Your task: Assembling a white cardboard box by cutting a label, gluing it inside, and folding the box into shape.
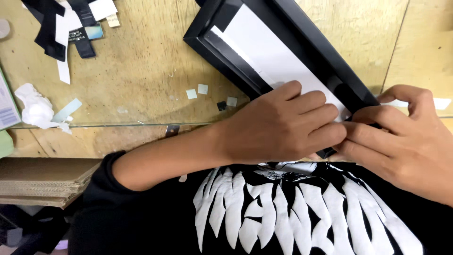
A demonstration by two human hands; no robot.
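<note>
Black box frame [302, 45] lying tilted at the near edge of the plywood table [141, 71], white backing sheet [273, 56] inside; left hand [278, 125] and right hand [406, 137] pinching its near corner; probably light, rigid, best gripped by rails, sheet flimsy.

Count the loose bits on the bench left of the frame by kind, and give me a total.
Small pale squares: 3
Small dark square: 1
Crumpled white paper: 1
Pale blue strip: 1
Total: 6
The pile of black and white labels at the top left overlaps too much to count.
</note>
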